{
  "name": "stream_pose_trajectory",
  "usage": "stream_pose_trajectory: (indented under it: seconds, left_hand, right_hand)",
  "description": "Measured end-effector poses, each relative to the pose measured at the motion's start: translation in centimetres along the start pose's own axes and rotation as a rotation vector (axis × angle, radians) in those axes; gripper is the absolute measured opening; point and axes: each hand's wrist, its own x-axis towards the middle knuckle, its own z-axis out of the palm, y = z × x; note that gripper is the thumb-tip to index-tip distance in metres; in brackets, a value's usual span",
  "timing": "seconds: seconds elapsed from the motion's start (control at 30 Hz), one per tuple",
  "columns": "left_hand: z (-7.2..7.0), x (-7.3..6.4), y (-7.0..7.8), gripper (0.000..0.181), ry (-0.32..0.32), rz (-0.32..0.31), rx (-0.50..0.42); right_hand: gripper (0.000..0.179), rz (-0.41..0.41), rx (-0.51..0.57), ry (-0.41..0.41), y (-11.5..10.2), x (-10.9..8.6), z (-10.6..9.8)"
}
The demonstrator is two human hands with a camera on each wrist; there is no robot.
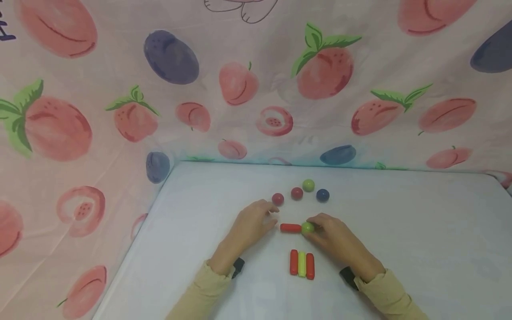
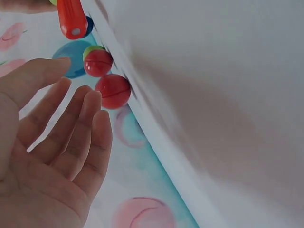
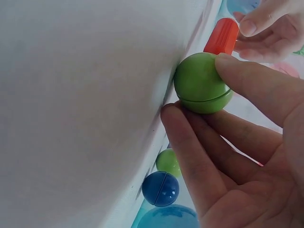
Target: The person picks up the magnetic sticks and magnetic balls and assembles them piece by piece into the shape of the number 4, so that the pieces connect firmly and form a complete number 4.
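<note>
My right hand point(image 1: 334, 235) pinches a green ball point(image 3: 202, 80) between thumb and fingers, low over the white table. Against the ball's left side in the head view lies a red rod point(image 1: 290, 228), end toward the ball. Just left of that rod, my left hand point(image 1: 252, 222) holds nothing; its fingers are relaxed and lightly bent, as the left wrist view also shows. Beyond the left fingertips sits a red ball point(image 1: 278, 198). Nearer the person, two red rods and a yellow rod point(image 1: 302, 264) lie side by side.
Behind the hands, another red ball point(image 1: 297, 193), a second green ball point(image 1: 308, 185) and a blue ball point(image 1: 322, 195) rest on the white table point(image 1: 420, 231). A fruit-patterned cloth point(image 1: 240, 49) hangs along the back and left edges.
</note>
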Motion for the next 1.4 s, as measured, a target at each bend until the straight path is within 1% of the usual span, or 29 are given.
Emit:
stream_pose_trajectory:
  seconds: [0.2,0.27,0.57,0.83,0.97,1.17,1.4]
  left_hand:
    - [-0.2,0.4,-0.3,0.030,0.000,-0.061,-0.036]
    - [-0.2,0.6,-0.5,0.030,0.002,-0.072,-0.044]
    - [0.0,1.5,-1.2,0.029,0.038,-0.088,-0.053]
    - [0.3,2.6,-1.6,0.032,0.046,-0.117,-0.053]
    - [0.4,3.0,-1.8,0.031,0.052,-0.110,-0.057]
    - [0.5,3.6,-2.1,0.029,0.046,-0.105,-0.073]
    - [0.7,4.2,-2.2,0.032,0.020,-0.135,-0.073]
  right_hand:
    - [0.036,0.005,0.003,-0.008,0.0,0.0,0.0]
    - [0.036,0.006,0.005,-0.011,0.0,0.1,0.0]
    - [0.035,0.007,0.003,-0.017,0.1,0.1,0.1]
    - [0.036,0.014,-0.001,-0.019,0.0,0.1,0.0]
    - [0.036,0.019,-0.001,-0.024,0.0,0.2,0.0]
    - [0.035,0.021,0.015,-0.031,-0.1,0.1,-0.1]
    - [0.035,0.008,0.008,-0.025,0.0,0.1,-0.1]
